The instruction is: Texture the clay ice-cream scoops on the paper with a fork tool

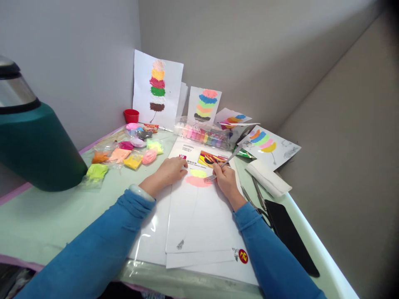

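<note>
A metal fork (229, 159) is gripped in my right hand (225, 179), its tines over the right side of a pink clay patch (197, 181). A yellow clay patch (198, 172) adjoins the pink one above it. Both patches are on a white sheet of paper (193, 220), where a faint line runs down from them to a small grey sketch near the bottom edge. My left hand (171, 171) lies on the paper left of the patches, with fingers slightly bent and nothing visible in them.
Bags of coloured clay (118, 155) lie to the left, near a large teal bottle (40, 145) and a red cup (131, 116). A clear case of clay (202, 135) stands behind. Scissors (260, 209), a folded tissue (268, 177) and a black phone-like slab (291, 236) are right. Decorated sheets (144, 91) lean on the wall.
</note>
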Motion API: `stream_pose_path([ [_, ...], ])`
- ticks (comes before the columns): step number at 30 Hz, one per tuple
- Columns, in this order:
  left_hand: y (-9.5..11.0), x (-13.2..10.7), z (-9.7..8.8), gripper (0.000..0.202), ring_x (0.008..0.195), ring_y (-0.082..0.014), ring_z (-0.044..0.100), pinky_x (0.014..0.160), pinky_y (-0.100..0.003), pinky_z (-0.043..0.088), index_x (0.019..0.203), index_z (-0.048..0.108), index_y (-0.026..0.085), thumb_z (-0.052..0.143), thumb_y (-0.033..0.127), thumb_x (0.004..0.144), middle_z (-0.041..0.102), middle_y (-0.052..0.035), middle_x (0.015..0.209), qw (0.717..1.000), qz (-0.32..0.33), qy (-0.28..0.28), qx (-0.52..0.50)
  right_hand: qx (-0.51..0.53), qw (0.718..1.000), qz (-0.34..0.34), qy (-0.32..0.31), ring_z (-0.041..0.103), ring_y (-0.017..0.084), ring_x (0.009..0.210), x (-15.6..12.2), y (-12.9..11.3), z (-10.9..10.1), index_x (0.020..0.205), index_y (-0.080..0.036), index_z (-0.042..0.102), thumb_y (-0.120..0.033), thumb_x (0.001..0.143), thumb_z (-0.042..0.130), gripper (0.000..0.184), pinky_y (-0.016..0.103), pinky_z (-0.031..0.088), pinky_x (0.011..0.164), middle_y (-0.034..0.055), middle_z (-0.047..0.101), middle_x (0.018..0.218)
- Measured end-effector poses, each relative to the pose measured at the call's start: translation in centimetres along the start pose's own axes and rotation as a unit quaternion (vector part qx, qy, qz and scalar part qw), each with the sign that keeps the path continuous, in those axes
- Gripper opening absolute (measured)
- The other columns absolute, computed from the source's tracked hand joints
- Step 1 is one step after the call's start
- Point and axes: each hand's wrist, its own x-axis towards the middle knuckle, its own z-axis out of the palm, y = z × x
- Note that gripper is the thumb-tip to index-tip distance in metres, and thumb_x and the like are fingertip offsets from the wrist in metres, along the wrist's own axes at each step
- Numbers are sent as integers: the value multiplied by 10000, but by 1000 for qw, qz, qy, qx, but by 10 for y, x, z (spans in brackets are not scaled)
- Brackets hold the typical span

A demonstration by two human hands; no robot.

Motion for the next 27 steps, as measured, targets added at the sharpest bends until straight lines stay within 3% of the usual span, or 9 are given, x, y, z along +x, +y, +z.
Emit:
stream_pose_path([
  [27, 3, -2, -4, 268, 943, -228, 600, 808, -319, 441, 979, 626, 177, 452, 245, 787, 663, -79, 1014, 1000, 1, -7, 1, 1, 1000, -17, -10, 525, 138, 578, -1, -3, -1, 515, -193, 511, -425, 849, 454, 411, 260, 370, 605, -9, 528, 523],
])
